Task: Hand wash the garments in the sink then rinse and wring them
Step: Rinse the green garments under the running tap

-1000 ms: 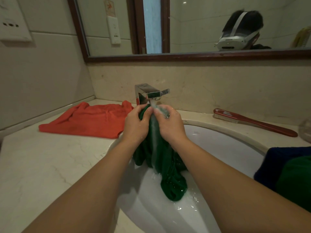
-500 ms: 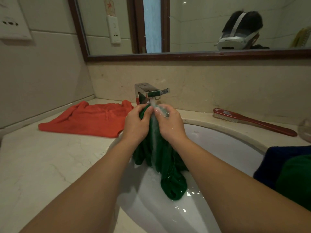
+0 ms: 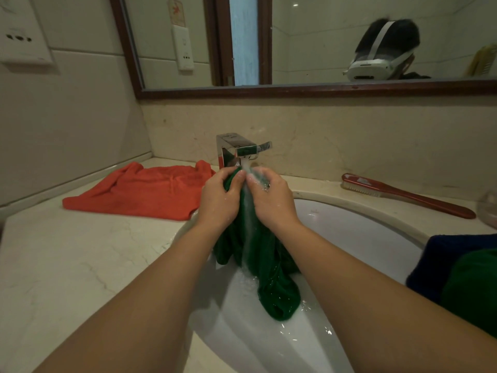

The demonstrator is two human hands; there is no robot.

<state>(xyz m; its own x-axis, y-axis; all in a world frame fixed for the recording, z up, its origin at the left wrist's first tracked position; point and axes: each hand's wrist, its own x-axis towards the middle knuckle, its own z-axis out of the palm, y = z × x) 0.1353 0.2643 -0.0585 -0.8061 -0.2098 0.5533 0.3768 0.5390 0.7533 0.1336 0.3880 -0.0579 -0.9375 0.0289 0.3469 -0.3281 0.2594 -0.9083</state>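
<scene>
Rinsing, seemingly: left hand and right hand both clenched on the bunched top of the green garment under the running tap, 12 o'clock of the sink, tail hanging into it. Next likely calling for a firm opposing twist to wring.

A red-handled brush lies on the pale marble bench near the back wall, below a dark wood-framed mirror.

The pale marble counter carries an orange garment far left, a red brush far right, and a dark blue cloth near right.
</scene>
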